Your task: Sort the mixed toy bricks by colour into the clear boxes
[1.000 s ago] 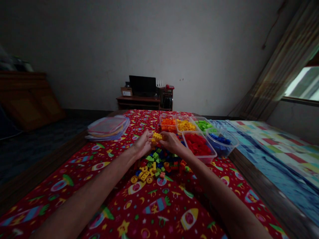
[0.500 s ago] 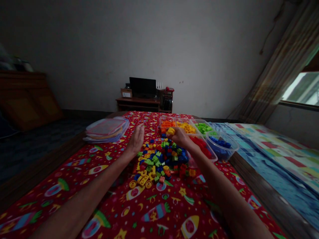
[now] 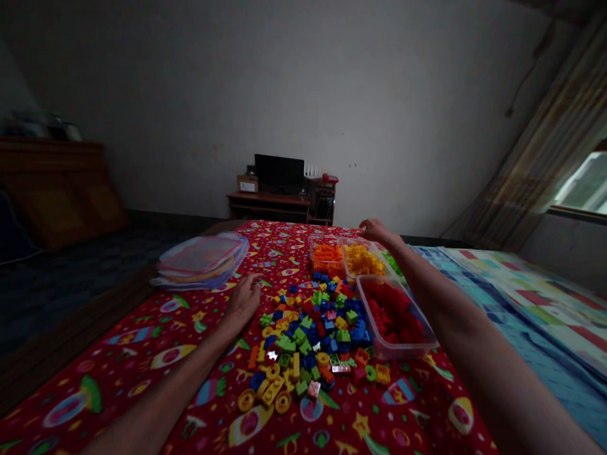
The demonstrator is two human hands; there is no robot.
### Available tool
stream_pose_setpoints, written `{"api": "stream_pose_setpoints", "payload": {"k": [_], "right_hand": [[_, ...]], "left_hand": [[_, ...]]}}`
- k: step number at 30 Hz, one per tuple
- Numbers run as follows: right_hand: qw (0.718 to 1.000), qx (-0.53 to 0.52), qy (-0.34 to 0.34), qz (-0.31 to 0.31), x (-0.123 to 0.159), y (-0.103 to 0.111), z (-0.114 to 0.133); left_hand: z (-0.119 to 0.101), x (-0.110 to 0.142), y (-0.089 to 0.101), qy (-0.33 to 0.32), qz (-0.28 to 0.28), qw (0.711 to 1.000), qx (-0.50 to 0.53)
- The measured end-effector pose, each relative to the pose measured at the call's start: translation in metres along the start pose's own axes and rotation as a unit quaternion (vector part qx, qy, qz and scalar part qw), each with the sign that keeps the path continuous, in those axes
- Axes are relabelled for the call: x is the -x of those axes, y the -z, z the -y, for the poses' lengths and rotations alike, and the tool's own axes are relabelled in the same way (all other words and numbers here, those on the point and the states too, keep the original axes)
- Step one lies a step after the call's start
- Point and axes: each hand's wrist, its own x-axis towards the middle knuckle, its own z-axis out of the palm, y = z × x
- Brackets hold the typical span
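Observation:
A heap of mixed toy building bricks (image 3: 303, 341) in blue, green, yellow, red and orange lies on the red patterned cloth. My left hand (image 3: 243, 300) hovers just left of the heap, fingers loosely bent and apart, holding nothing. Above the far end of the box of yellow bricks (image 3: 364, 260) is my right hand (image 3: 377, 231), its fingers apart with no brick visible in them. Left of that box is one with orange bricks (image 3: 327, 258); nearer me is a box of red bricks (image 3: 391, 313). Green bricks (image 3: 392, 264) show partly behind my right forearm.
Several stacked plastic lids (image 3: 202, 259) lie on the left of the cloth (image 3: 279, 430). A bed with a patchwork cover (image 3: 516, 278) borders the table on the right. A monitor (image 3: 279, 174) stands on a desk by the far wall.
My right hand has moved right and away from the heap, and the yellow brick it held no longer shows. My left hand has lowered slightly leftward. The blue-brick tub is now hidden behind my right forearm.

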Motion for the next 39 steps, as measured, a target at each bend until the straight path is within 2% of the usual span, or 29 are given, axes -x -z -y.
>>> {"api": "stream_pose_setpoints", "payload": {"k": [5,13,16,21,23,26,34,36,39], "right_hand": [[0.998,-0.024,0.049,-0.027,0.022,0.002,0.008],[0.987,-0.083,0.137,-0.002,0.095,0.02,0.044],[0.981,-0.108,0.163,0.019,0.127,0.014,0.062],[0.976,-0.087,0.195,0.04,0.168,-0.015,0.081],[0.976,-0.069,0.198,0.053,0.177,-0.024,0.084],[0.976,-0.067,0.193,0.07,0.183,-0.029,0.086],[0.972,-0.08,0.214,0.054,0.197,-0.02,0.086],[0.962,-0.098,0.252,0.048,0.202,-0.019,0.094],[0.906,-0.141,0.397,0.046,0.213,-0.027,0.115]], "left_hand": [[-0.006,0.002,0.001,-0.027,0.023,0.999,-0.036],[-0.011,0.004,0.002,-0.061,0.06,0.995,-0.046],[-0.017,0.006,-0.001,-0.082,0.1,0.99,-0.055],[-0.03,0.011,-0.007,-0.16,0.19,0.968,-0.042],[-0.034,0.012,-0.007,-0.176,0.228,0.957,-0.036],[-0.036,0.01,-0.005,-0.157,0.264,0.951,-0.031],[-0.04,0.005,0.01,-0.123,0.303,0.945,0.002],[-0.046,0.005,0.012,-0.138,0.315,0.939,0.006],[-0.055,0.006,0.012,-0.167,0.341,0.925,0.003]]}}
